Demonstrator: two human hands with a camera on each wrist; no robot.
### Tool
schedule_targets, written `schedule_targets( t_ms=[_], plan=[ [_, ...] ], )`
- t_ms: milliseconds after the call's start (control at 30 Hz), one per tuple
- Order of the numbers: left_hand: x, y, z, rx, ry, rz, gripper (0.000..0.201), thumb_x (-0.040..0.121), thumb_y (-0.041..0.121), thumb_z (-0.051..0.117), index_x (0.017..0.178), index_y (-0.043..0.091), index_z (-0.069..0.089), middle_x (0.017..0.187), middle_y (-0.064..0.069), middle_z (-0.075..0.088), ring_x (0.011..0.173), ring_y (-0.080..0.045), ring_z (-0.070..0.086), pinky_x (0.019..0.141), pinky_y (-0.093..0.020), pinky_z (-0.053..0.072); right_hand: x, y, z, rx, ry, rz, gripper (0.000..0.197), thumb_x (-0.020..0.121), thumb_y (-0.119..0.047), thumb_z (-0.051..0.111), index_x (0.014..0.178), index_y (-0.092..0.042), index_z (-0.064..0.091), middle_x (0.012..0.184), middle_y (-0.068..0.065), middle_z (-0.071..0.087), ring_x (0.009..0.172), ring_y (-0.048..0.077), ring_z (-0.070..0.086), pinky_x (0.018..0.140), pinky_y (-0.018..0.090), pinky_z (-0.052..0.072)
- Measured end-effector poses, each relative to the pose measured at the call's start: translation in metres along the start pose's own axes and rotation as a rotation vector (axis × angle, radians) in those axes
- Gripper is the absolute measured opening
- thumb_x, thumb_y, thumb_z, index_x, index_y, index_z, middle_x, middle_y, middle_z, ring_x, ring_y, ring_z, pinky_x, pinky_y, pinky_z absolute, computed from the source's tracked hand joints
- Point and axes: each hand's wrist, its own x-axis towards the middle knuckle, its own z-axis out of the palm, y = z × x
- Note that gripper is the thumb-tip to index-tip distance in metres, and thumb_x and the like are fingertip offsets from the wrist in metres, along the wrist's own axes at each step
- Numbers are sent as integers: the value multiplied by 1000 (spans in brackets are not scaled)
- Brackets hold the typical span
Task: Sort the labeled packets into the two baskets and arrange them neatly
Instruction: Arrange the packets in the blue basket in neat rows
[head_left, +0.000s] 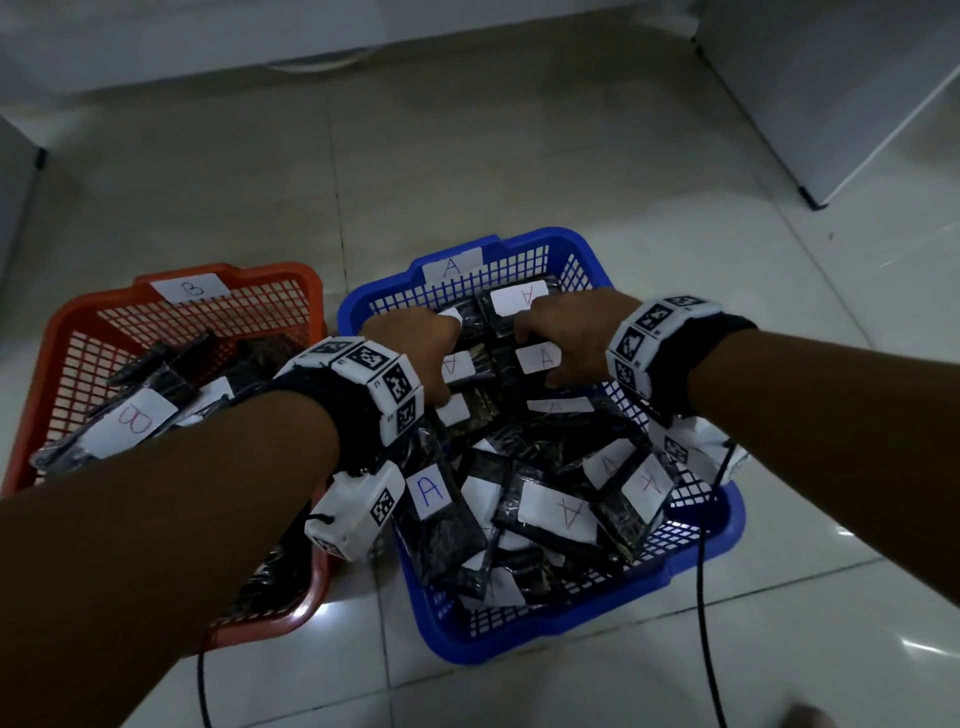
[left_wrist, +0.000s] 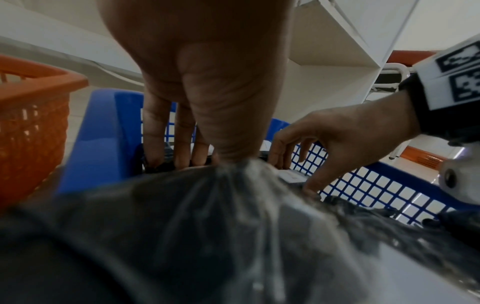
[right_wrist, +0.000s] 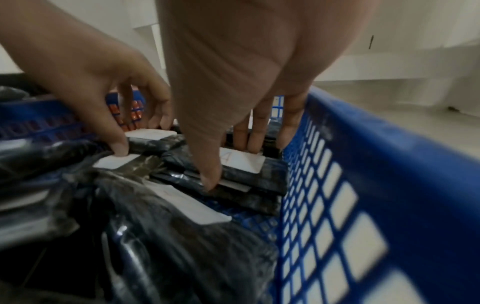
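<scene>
Baskets: 2 | left hand (head_left: 415, 348), right hand (head_left: 563, 332): each gripping packets (head_left: 519, 332)

Two baskets are seen on the floor: one blue basket (head_left: 722, 535) at the centre of the head view and one orange basket (head_left: 67, 332) at its left. One white label is fixed to each far rim, marked A (head_left: 453, 266) and B (head_left: 190, 288). In the blue basket many dark packets (head_left: 447, 525) are piled; about ten white labels can be counted, the full number being hidden. Fewer packets, with one clear B label (head_left: 130, 422), are seen in the orange basket. Two hands (head_left: 415, 338) (head_left: 566, 332) are present.
</scene>
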Motion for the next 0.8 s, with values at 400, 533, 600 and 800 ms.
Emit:
schedule_targets(
  t_ms=[400, 533, 600, 800],
  plan=[
    [3, -1, -1, -47, -9, -31, 49, 65, 39, 82, 100, 20, 53, 97, -1, 59, 86, -21, 57, 66, -33, 48, 22, 10, -13, 260, 260, 72, 45, 87, -36, 64, 128, -21, 55, 126, 4, 52, 116, 25, 52, 93, 38, 47],
    [3, -3, 5, -100, 18, -47, 51, 66, 41, 82, 104, 20, 55, 100, 1, 59, 91, -22, 58, 73, -36, 53, 30, 7, -13, 247, 230, 112, 45, 90, -25, 63, 134, -22, 53, 132, 6, 50, 121, 28, 51, 98, 43, 46],
    [2, -5, 6, -133, 38, -51, 49, 67, 42, 81, 102, 21, 54, 97, 3, 54, 92, -21, 58, 74, -36, 52, 31, 4, -10, 249, 253, 123, 45, 90, -24, 62, 133, -22, 53, 131, 6, 51, 120, 28, 51, 97, 42, 46],
    [-7, 5, -4, -363, 40, 96, 27, 75, 52, 73, 83, 28, 64, 84, 10, 64, 81, -11, 63, 70, -28, 52, 2, -3, -12, 356, 251, 44, 26, 84, -27, 67, 109, -21, 62, 108, -2, 60, 102, 20, 58, 81, 31, 48]
  ],
)
